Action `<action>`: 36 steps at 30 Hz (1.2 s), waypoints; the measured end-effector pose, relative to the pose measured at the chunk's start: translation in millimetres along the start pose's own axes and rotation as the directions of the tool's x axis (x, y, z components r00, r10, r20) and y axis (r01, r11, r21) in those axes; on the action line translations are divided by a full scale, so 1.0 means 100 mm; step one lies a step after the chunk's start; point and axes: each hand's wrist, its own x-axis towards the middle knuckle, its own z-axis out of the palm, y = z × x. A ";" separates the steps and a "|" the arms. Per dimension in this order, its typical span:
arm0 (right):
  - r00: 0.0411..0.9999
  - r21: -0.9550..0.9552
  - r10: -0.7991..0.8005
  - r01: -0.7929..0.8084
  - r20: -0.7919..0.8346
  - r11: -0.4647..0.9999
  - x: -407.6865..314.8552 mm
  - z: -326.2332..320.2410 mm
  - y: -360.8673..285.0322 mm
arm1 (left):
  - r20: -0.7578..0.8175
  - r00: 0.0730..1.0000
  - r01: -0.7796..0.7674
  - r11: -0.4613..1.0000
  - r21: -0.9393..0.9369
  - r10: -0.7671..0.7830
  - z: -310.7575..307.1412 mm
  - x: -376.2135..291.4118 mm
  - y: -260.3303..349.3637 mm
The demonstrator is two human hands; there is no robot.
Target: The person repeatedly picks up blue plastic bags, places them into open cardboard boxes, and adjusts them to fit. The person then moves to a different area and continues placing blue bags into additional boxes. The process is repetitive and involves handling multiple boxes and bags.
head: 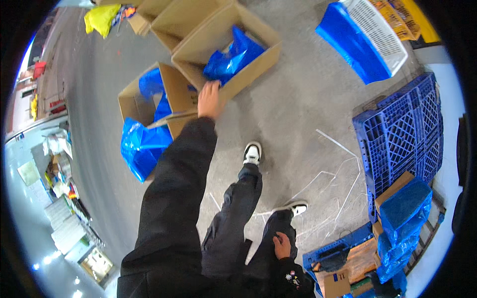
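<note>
My left hand (210, 100) reaches forward and grips the near corner of an open cardboard box (253, 76), fingers over its rim. Inside that box lies a crumpled blue plastic bag (234, 56). Left of the hand stands a smaller open cardboard box (128, 98) with blue plastic sheeting (145, 143) in it and hanging over its near side. One flap of this box sticks out just beside my left wrist. My right hand (282, 246) hangs low by my right thigh, loosely curled, with nothing seen in it.
At the right, a blue plastic pallet (402, 130) leans against the wall; blue-wrapped goods (404, 212) and cardboard stand below it. A white crate (376, 33) with blue plastic is at the upper right. More cardboard boxes (190, 18) adjoin the held one. White strapping (346, 149) trails over the floor.
</note>
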 end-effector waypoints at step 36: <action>0.966 0.694 0.111 0.085 -0.232 0.715 0.98 -1.95 -0.40 | 0.256 0.910 -0.272 0.934 -0.230 0.327 0.80 -1.65 3.98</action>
